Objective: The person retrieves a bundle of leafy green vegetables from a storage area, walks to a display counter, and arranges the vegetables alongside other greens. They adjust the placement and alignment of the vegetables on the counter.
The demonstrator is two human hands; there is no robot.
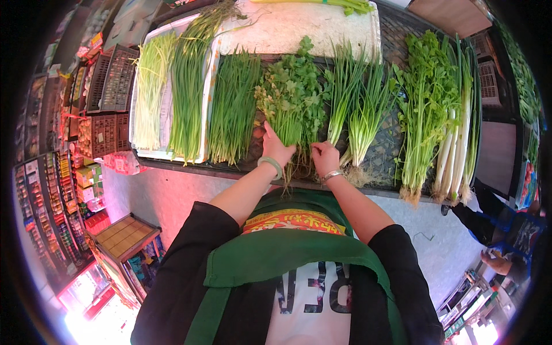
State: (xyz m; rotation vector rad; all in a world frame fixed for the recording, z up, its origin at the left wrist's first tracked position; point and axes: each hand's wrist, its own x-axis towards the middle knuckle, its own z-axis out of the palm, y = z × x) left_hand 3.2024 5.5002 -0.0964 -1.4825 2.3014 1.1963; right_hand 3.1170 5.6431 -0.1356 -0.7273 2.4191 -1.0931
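Note:
My left hand [276, 148], with a pale bangle at its wrist, lies against the left side of a bunch of cilantro [293, 95], thumb and fingers spread around the lower stems. My right hand [324, 158], a silver bracelet at the wrist, is at the bunch's lower right, by the roots, with fingers bent together; whether it pinches a stem cannot be told. Just right of it lie two bunches of scallions [362, 125]. To the left are green chives [235, 108], longer green stalks [188, 99] and pale yellow chives [152, 95] in a white foam tray [167, 154].
Leafy celery [416, 129] and thick leeks [459, 138] lie at the right of the black display stand [384, 189]. A white foam lid [297, 26] lies behind. Plastic crates [116, 77] stand left, a wooden-topped stand [125, 236] lower left. Another person's hand [496, 262] shows far right.

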